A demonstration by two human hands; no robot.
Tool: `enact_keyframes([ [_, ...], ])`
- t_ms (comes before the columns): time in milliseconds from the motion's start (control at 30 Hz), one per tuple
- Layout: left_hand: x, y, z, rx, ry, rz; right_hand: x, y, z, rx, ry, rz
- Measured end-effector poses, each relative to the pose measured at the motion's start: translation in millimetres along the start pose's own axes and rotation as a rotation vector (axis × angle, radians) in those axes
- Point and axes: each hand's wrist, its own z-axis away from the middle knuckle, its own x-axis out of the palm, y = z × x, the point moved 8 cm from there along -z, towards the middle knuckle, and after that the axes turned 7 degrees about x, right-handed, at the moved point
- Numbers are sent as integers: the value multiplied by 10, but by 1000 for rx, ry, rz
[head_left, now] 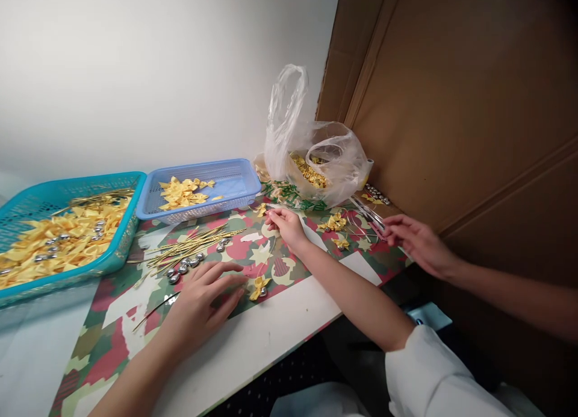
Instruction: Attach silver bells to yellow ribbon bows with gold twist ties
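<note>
My left hand (pixel 205 299) rests low over the patterned table cover with its fingers spread, holding nothing visible. Beside its wrist lies a dark thin stem (pixel 156 311). Silver beads (pixel 184 266) and a bundle of gold-striped stems (pixel 189 246) are just beyond it. To its right sits a yellow bow with a silver bead (pixel 259 289). My right hand (pixel 284 225) has its fingertips pinched together farther back; what they hold is too small to tell. Right by those fingertips is another yellow bow (pixel 261 210).
A teal basket (pixel 120 239) and a blue basket (pixel 198 211) hold yellow bows. Behind my right hand stands a plastic bag (pixel 341 161) with yellow pieces. Another person's hand (pixel 422 245) is near metal tools (pixel 368 212). Cardboard (pixel 474 103) rises at the right.
</note>
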Motion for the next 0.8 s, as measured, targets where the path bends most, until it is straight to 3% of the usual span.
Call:
enact_keyframes([
  [367, 5, 18, -14, 10, -9, 2, 6, -20, 9, -11, -12, -2],
  [800, 217, 181, 18, 104, -221, 138, -35, -29, -27, -45, 20, -20],
])
